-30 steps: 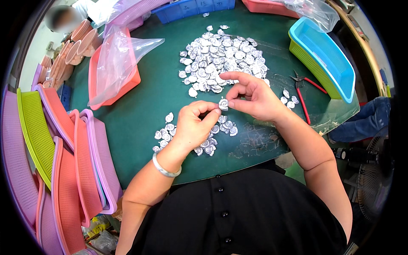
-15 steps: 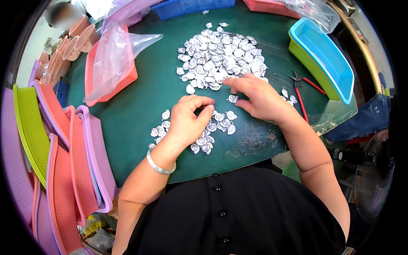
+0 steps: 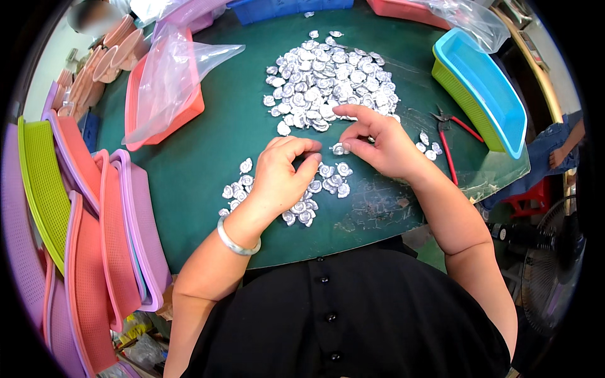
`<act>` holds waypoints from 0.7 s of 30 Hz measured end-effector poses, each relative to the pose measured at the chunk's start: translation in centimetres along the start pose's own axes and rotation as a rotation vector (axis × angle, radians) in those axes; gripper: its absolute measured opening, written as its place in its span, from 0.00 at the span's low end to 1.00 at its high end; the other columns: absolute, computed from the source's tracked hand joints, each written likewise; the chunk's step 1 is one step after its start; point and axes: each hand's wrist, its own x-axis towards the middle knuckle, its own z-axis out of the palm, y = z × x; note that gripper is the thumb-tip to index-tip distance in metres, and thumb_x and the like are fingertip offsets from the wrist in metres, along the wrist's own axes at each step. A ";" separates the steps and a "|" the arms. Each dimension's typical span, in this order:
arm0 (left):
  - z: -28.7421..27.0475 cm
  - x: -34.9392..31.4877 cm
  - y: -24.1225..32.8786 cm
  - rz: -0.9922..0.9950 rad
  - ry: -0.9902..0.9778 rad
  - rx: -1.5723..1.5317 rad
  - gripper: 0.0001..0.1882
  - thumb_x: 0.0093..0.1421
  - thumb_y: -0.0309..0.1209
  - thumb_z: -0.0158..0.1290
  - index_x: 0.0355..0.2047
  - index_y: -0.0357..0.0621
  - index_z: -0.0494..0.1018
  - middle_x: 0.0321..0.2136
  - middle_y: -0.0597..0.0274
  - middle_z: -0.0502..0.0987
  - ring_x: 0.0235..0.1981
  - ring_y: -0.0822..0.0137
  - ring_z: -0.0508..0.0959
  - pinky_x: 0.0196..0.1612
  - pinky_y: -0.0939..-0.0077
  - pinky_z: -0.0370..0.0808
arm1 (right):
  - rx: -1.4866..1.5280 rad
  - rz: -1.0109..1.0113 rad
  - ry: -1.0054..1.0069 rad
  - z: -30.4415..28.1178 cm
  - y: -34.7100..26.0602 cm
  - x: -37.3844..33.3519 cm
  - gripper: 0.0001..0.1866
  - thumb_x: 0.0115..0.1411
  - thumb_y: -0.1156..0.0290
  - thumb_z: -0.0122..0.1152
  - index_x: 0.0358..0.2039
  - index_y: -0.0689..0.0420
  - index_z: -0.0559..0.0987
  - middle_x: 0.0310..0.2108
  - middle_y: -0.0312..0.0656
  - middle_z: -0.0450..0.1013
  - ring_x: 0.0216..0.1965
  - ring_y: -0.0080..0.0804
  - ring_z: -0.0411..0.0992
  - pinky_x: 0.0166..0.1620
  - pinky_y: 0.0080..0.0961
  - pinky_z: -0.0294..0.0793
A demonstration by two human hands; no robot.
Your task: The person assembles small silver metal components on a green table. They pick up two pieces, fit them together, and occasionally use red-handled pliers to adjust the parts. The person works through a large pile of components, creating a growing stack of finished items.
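A large heap of silvery rose-shaped castings [image 3: 328, 75] covers the far middle of the green table. My right hand [image 3: 377, 142] pinches a single rose-shaped casting [image 3: 338, 149] between thumb and fingers, its index finger stretched toward the heap. Just left of it, my left hand [image 3: 283, 170], with a pale bangle on its wrist, has thumb and index finger brought together; whatever they hold, if anything, is hidden. Smaller groups of the same castings lie on both sides of the left hand, one cluster [image 3: 301, 211] beside its wrist and another [image 3: 334, 179] below the pinched piece.
Red-handled cutting pliers [image 3: 446, 142] lie to the right beside several loose castings [image 3: 428, 148]. A blue basket nested in a green one [image 3: 485, 94] stands beyond. At left are a coral basket [image 3: 167, 116] with a plastic bag and stacked baskets [image 3: 82, 277]. Another person's arm [image 3: 567, 148] shows far right.
My right hand has closed on a casting that lay on the table and lifted it toward my left hand. Another person's arm and a red stool have come into view at right.
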 end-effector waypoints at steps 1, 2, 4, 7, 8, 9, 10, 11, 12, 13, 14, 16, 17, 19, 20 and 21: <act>0.1 0.0 0.0 0.005 0.006 -0.011 0.08 0.52 0.25 0.55 0.33 0.40 0.77 0.26 0.62 0.75 0.30 0.70 0.73 0.33 0.77 0.70 | 0.107 0.025 -0.010 0.1 0.1 0.0 0.26 0.54 0.81 0.57 0.55 0.61 0.65 0.28 0.36 0.75 0.32 0.18 0.71 0.40 0.16 0.68; 0.1 0.0 0.0 0.009 0.012 -0.020 0.08 0.52 0.25 0.55 0.33 0.40 0.77 0.26 0.62 0.75 0.30 0.70 0.72 0.33 0.77 0.70 | 0.170 0.052 -0.022 0.1 0.0 0.0 0.26 0.54 0.81 0.57 0.55 0.62 0.65 0.28 0.36 0.75 0.32 0.18 0.71 0.40 0.16 0.68; 0.1 0.1 0.4 0.024 0.000 -0.037 0.07 0.53 0.25 0.55 0.33 0.40 0.77 0.25 0.63 0.75 0.29 0.71 0.72 0.32 0.78 0.69 | 0.294 0.109 -0.047 0.3 -0.3 0.1 0.25 0.55 0.81 0.56 0.54 0.63 0.65 0.29 0.36 0.75 0.32 0.17 0.71 0.40 0.16 0.68; 0.2 0.1 0.3 0.027 -0.015 -0.069 0.06 0.54 0.26 0.54 0.33 0.40 0.77 0.25 0.63 0.74 0.28 0.72 0.72 0.32 0.78 0.68 | 0.340 0.132 -0.058 0.4 -0.4 0.1 0.24 0.56 0.80 0.55 0.54 0.63 0.65 0.29 0.37 0.75 0.33 0.17 0.71 0.40 0.17 0.69; 0.2 0.1 0.2 0.023 -0.018 -0.080 0.06 0.54 0.26 0.54 0.33 0.40 0.77 0.24 0.64 0.73 0.28 0.72 0.71 0.31 0.79 0.68 | 0.333 0.114 -0.055 0.4 -0.3 0.1 0.23 0.56 0.81 0.55 0.54 0.62 0.65 0.29 0.37 0.75 0.33 0.19 0.71 0.40 0.18 0.69; 0.2 0.1 0.2 0.013 -0.025 -0.089 0.06 0.55 0.25 0.54 0.32 0.39 0.77 0.24 0.63 0.73 0.27 0.72 0.71 0.31 0.79 0.68 | 0.326 0.096 -0.051 0.4 0.0 0.2 0.23 0.56 0.81 0.54 0.54 0.62 0.65 0.30 0.37 0.75 0.33 0.20 0.71 0.40 0.18 0.69; 0.2 0.1 0.1 0.004 -0.032 -0.099 0.06 0.55 0.25 0.53 0.32 0.39 0.77 0.24 0.63 0.73 0.27 0.72 0.71 0.31 0.79 0.68 | 0.320 0.077 -0.048 0.3 0.3 0.2 0.23 0.56 0.81 0.53 0.54 0.61 0.66 0.31 0.38 0.75 0.33 0.21 0.72 0.40 0.19 0.69; 0.1 0.1 0.1 -0.008 -0.036 -0.106 0.05 0.55 0.25 0.53 0.32 0.39 0.76 0.24 0.63 0.73 0.27 0.72 0.71 0.31 0.79 0.68 | 0.105 -0.021 0.041 0.3 0.6 0.4 0.23 0.55 0.81 0.53 0.53 0.62 0.66 0.31 0.39 0.75 0.34 0.26 0.72 0.41 0.22 0.70; 0.1 0.1 0.0 -0.008 -0.032 -0.108 0.05 0.55 0.25 0.53 0.32 0.39 0.76 0.24 0.63 0.73 0.27 0.73 0.71 0.31 0.79 0.68 | -0.110 -0.119 0.129 0.2 0.8 0.5 0.22 0.54 0.82 0.53 0.52 0.62 0.67 0.32 0.41 0.75 0.36 0.32 0.72 0.42 0.26 0.70; 0.1 0.0 -0.1 -0.007 -0.028 -0.109 0.05 0.55 0.25 0.53 0.32 0.39 0.76 0.24 0.63 0.73 0.27 0.73 0.71 0.31 0.79 0.68 | -0.325 -0.217 0.217 0.1 0.9 0.7 0.22 0.53 0.82 0.53 0.51 0.63 0.68 0.33 0.43 0.75 0.37 0.37 0.72 0.43 0.30 0.70; 0.1 0.0 -0.2 -0.004 -0.027 -0.112 0.05 0.55 0.25 0.53 0.31 0.39 0.76 0.24 0.63 0.73 0.26 0.73 0.71 0.30 0.79 0.68 | -0.451 -0.265 0.254 -0.1 1.0 1.0 0.22 0.52 0.82 0.52 0.50 0.63 0.68 0.34 0.45 0.74 0.39 0.41 0.71 0.44 0.32 0.69; -0.1 0.0 0.0 -0.008 -0.047 -0.086 0.04 0.54 0.24 0.53 0.30 0.39 0.76 0.24 0.63 0.73 0.27 0.70 0.72 0.31 0.77 0.68 | -0.701 -0.361 0.328 -0.3 0.9 1.3 0.23 0.50 0.83 0.52 0.50 0.62 0.69 0.36 0.47 0.73 0.42 0.47 0.69 0.46 0.36 0.66; -0.2 0.1 0.0 -0.006 -0.058 -0.077 0.04 0.54 0.24 0.53 0.29 0.39 0.76 0.25 0.63 0.73 0.28 0.69 0.72 0.32 0.76 0.68 | -0.729 -0.370 0.310 -0.2 1.0 1.3 0.23 0.49 0.83 0.51 0.49 0.62 0.69 0.36 0.48 0.73 0.42 0.46 0.68 0.47 0.36 0.65; -0.3 0.3 -0.1 0.179 -0.120 0.043 0.03 0.52 0.23 0.52 0.28 0.40 0.76 0.25 0.63 0.73 0.30 0.65 0.72 0.35 0.73 0.68 | -0.782 -0.387 0.274 0.0 1.2 1.0 0.24 0.48 0.84 0.51 0.49 0.61 0.69 0.37 0.49 0.72 0.43 0.46 0.68 0.48 0.36 0.64; -0.4 0.3 0.0 0.270 -0.148 0.106 0.03 0.51 0.23 0.52 0.27 0.40 0.75 0.26 0.63 0.73 0.31 0.63 0.72 0.36 0.72 0.68 | -0.738 -0.356 0.239 0.1 1.0 1.0 0.24 0.48 0.84 0.50 0.50 0.61 0.69 0.36 0.50 0.72 0.42 0.46 0.68 0.48 0.36 0.64; -0.6 0.3 0.2 0.261 -0.221 0.129 0.03 0.49 0.23 0.53 0.25 0.42 0.75 0.27 0.63 0.74 0.35 0.59 0.71 0.42 0.68 0.66 | -0.694 -0.324 0.205 0.1 0.8 0.9 0.25 0.48 0.84 0.50 0.50 0.60 0.69 0.35 0.50 0.72 0.42 0.46 0.68 0.47 0.37 0.65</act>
